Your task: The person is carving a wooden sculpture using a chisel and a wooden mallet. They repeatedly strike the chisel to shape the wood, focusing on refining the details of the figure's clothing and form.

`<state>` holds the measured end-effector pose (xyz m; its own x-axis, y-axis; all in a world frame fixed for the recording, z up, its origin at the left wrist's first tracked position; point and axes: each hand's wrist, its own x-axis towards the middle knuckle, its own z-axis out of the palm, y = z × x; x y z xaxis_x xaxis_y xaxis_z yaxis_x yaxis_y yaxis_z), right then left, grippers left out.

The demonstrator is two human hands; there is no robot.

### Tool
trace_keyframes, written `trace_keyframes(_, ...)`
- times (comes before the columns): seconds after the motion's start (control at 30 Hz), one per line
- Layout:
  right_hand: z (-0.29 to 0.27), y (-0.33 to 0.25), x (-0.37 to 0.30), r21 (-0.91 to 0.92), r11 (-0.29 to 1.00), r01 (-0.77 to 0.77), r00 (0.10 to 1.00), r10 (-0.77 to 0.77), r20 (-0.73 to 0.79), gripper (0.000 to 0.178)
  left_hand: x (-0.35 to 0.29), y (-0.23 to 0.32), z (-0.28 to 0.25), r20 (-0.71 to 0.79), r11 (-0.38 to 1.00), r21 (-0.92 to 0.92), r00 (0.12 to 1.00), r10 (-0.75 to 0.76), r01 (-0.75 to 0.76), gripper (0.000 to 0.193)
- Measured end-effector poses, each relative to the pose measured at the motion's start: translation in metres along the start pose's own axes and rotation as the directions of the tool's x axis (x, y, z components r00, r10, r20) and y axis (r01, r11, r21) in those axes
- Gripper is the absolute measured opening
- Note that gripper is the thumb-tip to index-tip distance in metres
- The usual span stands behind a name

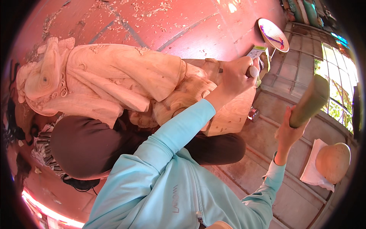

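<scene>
A large carved wooden statue with draped folds lies on its side before me, its blocky base toward the right. My left hand is closed around a chisel, above the base end. Only the rounded butt of the chisel's handle shows; its blade is hidden. Out to the right, my right hand grips a thick wooden mallet, raised and tilted, apart from the chisel.
Wood chips litter the red tiled floor. At the far right are a conical hat with a purple strap and a white-green box. A small jar stands beside the base. A rounded wooden piece rests on white paper.
</scene>
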<state>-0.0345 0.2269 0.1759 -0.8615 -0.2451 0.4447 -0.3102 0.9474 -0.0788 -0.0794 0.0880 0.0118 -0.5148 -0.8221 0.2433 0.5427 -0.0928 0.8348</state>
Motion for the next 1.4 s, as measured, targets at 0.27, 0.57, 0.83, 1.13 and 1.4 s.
trace_keyframes(0.27,0.013,-0.026,0.004,-0.026,0.977,0.209,0.978,-0.209,0.030,0.063,-0.001,-0.001,-0.003,-0.031,1.000,-0.014,0.999,-0.015,0.015,0.040)
trace_keyframes(0.57,0.016,-0.019,0.000,-0.096,0.972,0.215,0.977,-0.215,0.008,0.064,-0.004,-0.002,-0.001,-0.023,0.995,-0.029,0.996,0.090,-0.090,0.041)
trace_keyframes(0.83,0.010,-0.015,-0.007,-0.226,0.923,0.312,0.940,-0.266,0.212,0.069,-0.011,0.001,0.000,0.123,0.946,0.087,0.946,0.301,-0.312,0.033)
trace_keyframes(1.13,-0.011,-0.001,-0.007,-0.034,0.998,-0.046,0.999,0.046,-0.001,0.039,-0.011,0.009,0.002,0.055,0.991,0.002,0.990,0.130,-0.130,0.036)
trace_keyframes(1.4,-0.001,-0.004,-0.005,-0.121,0.974,0.194,0.981,-0.196,-0.007,0.040,-0.008,0.003,-0.006,-0.041,1.000,0.002,0.999,0.001,-0.001,0.043)
